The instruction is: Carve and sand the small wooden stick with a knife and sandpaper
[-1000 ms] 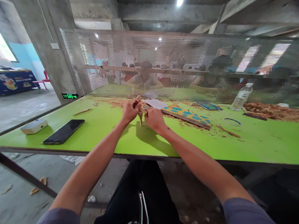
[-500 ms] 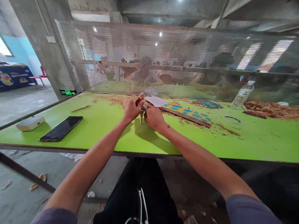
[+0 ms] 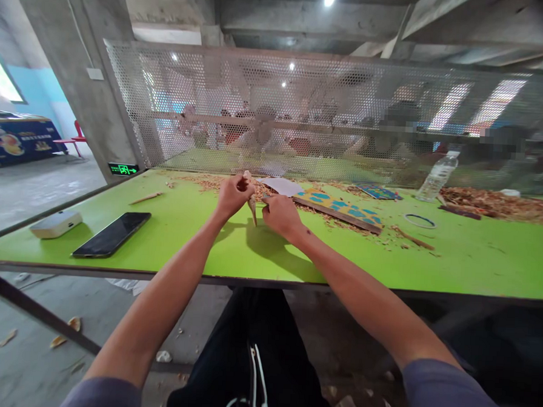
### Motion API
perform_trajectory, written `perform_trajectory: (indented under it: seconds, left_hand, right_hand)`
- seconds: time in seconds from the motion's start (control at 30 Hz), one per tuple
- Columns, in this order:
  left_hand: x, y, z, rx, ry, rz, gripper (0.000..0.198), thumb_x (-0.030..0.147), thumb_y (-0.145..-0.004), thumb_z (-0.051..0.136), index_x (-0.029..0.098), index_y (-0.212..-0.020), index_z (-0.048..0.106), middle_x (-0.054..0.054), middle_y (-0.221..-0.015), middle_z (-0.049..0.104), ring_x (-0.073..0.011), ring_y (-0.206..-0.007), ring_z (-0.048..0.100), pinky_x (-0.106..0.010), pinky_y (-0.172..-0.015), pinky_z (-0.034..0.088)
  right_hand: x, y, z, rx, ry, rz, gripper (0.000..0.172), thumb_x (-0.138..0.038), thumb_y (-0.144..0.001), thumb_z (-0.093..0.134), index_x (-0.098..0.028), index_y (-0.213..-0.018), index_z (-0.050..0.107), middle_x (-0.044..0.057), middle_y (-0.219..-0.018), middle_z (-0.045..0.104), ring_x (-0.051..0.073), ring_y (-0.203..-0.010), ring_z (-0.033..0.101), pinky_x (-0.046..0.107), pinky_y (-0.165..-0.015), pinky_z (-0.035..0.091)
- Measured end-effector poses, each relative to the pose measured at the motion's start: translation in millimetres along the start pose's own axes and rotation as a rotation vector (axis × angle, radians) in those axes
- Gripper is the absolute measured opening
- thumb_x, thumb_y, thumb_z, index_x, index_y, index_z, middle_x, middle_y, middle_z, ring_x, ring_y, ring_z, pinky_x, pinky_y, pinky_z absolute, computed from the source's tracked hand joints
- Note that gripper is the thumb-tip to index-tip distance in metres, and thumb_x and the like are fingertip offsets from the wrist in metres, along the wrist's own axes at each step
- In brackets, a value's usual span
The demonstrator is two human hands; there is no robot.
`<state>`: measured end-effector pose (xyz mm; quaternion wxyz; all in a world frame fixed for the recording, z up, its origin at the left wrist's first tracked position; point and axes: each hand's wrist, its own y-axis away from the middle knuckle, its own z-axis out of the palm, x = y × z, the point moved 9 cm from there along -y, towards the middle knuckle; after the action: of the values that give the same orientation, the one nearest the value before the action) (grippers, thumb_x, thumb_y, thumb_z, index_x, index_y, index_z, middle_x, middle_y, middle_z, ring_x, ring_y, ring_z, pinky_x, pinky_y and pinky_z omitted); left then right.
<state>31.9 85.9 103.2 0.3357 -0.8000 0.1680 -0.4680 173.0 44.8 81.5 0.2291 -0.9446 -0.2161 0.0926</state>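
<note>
Nearest me, the green desk (image 3: 296, 259) runs across the view. A black phone (image 3: 111, 234) lies flat on its left part, and a small white box (image 3: 55, 224) sits just left of it. Further in, at the middle, my left grip (image 3: 232, 195) is closed around a slim wooden piece (image 3: 253, 207), held tilted above the desk with its pointed end down. My right grip (image 3: 280, 215) sits just beside it, fingers curled tight on a small tool (image 3: 265, 196) (too small for me to name the kind). I cannot tell whether it touches the wood. Behind the right grip lies a patterned board (image 3: 339, 208), with a white sheet (image 3: 281, 186) at its far left end. Off to the right are a thin ring (image 3: 420, 220) and a clear bottle (image 3: 437, 176) standing upright near heaps of wood shavings (image 3: 494, 203). A mesh screen (image 3: 304, 108) closes off the far edge.
</note>
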Motion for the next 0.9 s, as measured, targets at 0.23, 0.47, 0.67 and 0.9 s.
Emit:
perform_trajectory:
  seconds: [0.23,0.47,0.67,0.9]
  left_hand:
    - [0,1,14.1,-0.172,0.219,-0.08,0.024,0.033,-0.073,0.073,0.02,-0.085,0.057,0.007,-0.054,0.052,-0.0084,-0.044,0.044,-0.022,-0.045,0.035]
    - [-1,2,16.0,-0.191,0.205,-0.1,0.038,0.047,-0.072,0.079,0.022,-0.079,0.052,0.008,-0.05,0.052,-0.0077,-0.038,0.043,-0.021,-0.042,0.029]
    - [13,1,10.1,-0.148,0.081,0.006,0.035,0.049,-0.078,0.073,0.019,-0.07,0.055,0.001,-0.059,0.061,-0.015,-0.058,0.06,-0.023,-0.053,0.041]
    - [18,3,12.5,-0.133,0.046,0.049,0.031,0.044,-0.084,0.067,0.018,-0.069,0.058,-0.002,-0.062,0.063,-0.0162,-0.063,0.062,-0.023,-0.055,0.042]
  right_hand:
    - [-7,-1,3,-0.002,-0.048,-0.032,0.035,-0.015,-0.087,0.049,-0.012,-0.109,0.076,0.015,-0.109,0.075,0.027,-0.1,0.068,0.034,-0.087,0.05]
    - [-7,-2,3,-0.005,-0.1,-0.028,0.038,-0.017,-0.092,0.046,-0.014,-0.114,0.077,0.015,-0.114,0.075,0.025,-0.102,0.069,0.034,-0.092,0.048]
    - [-9,-1,1,0.027,-0.117,-0.027,0.043,-0.029,-0.102,0.039,-0.014,-0.112,0.078,0.015,-0.109,0.076,0.025,-0.098,0.069,0.033,-0.088,0.047]
    - [-13,1,-2,0.04,-0.019,-0.047,0.046,-0.033,-0.105,0.034,-0.015,-0.117,0.075,0.016,-0.11,0.073,0.027,-0.098,0.068,0.035,-0.087,0.048]
